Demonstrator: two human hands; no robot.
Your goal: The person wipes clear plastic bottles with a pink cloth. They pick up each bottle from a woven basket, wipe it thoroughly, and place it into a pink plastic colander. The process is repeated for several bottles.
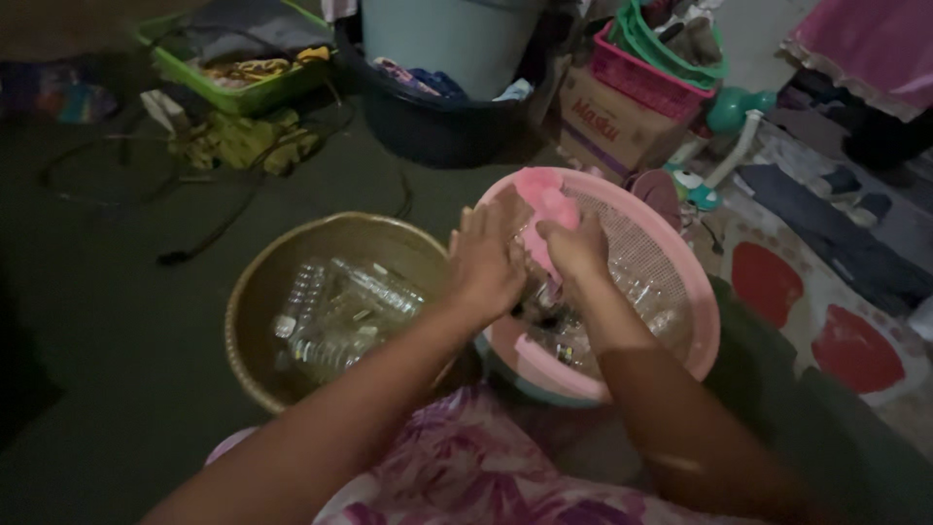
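Note:
Both my hands are over a round pink basket point(695, 292) with a mesh wall, which holds clear plastic bottles. My left hand point(486, 262) rests on the near-left part of the basket, fingers together, touching a pink cloth point(546, 209). My right hand point(575, 248) grips that same pink cloth from the right. What lies under my palms is hidden. To the left stands a tan woven basket point(255, 282) with several clear plastic bottles point(340, 311) inside it.
A dark tub point(428, 126) with a pale bucket point(447, 39) in it stands at the back. A green tray point(243, 92) of clutter is at back left, with cables on the floor. A cardboard box point(607, 122), pink crate point(641, 83) and patterned mat point(807, 301) lie right.

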